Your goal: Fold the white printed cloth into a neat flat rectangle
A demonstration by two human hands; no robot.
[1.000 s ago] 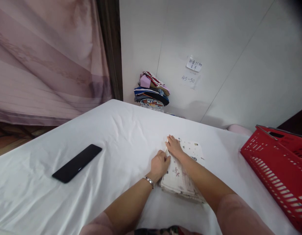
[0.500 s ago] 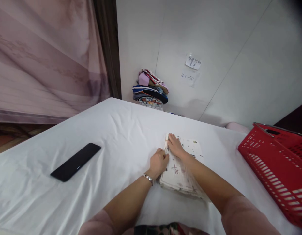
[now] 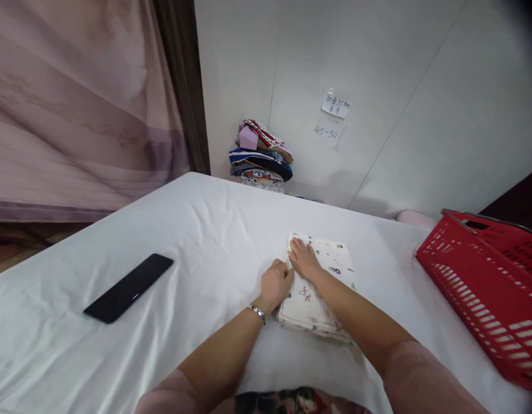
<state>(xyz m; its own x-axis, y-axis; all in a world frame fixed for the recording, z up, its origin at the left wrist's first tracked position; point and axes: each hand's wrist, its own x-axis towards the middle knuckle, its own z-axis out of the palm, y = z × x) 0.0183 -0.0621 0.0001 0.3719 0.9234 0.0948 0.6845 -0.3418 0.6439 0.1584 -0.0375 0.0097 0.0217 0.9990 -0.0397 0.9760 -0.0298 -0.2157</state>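
Note:
A folded white cloth with small printed figures lies on the white-covered table, right of centre. My right hand rests on its upper left part, palm down with the fingers spread. At the cloth's left edge, my left hand is closed, its thumb and fingers pinching that edge. A bracelet circles my left wrist. The layers show along the near edge of the cloth, and my right forearm covers part of its right side.
A black phone lies on the left of the white sheet. At the right stands a red basket. Behind the table's far edge, a pile of folded clothes is by the wall. A pink curtain hangs at the left.
My right hand has flattened, its fingers more spread on the cloth. The cloth's near right corner has drawn in a little. The whole view has shifted slightly.

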